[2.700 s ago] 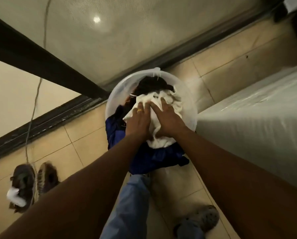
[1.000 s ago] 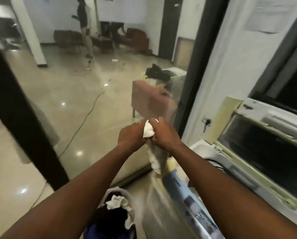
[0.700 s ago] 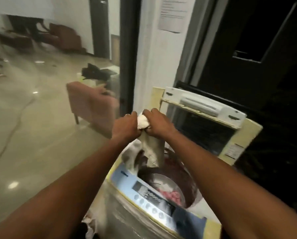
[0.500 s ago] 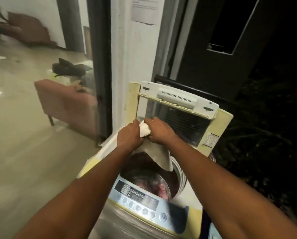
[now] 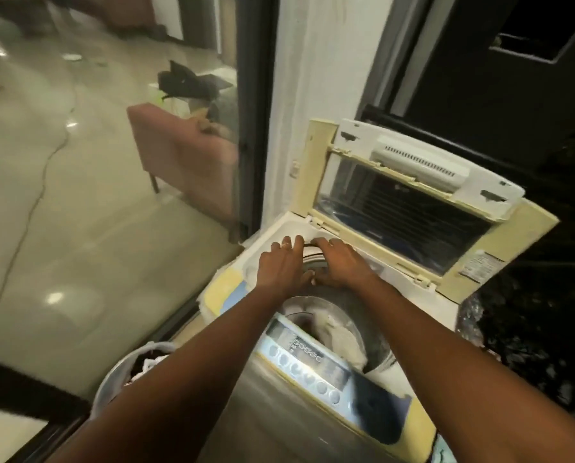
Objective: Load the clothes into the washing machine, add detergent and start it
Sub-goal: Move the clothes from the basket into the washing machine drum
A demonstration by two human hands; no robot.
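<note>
While both hands [image 5: 312, 262] spread empty-gripped, a pale cloth [image 5: 341, 335] lies seemingly crumpled in the drum [image 5: 376, 332].

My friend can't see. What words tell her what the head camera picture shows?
Two bare hands, left hand and right hand, reach over the open washing machine, whose lid stands up. Pale cloth lies in the drum; a laundry basket sits at lower left.

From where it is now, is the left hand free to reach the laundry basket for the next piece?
Probably yes. The left hand is open and holds nothing, and the laundry basket sits low at the person's left beside the washing machine, its top uncovered. Only their own forearm overlaps it.
</note>
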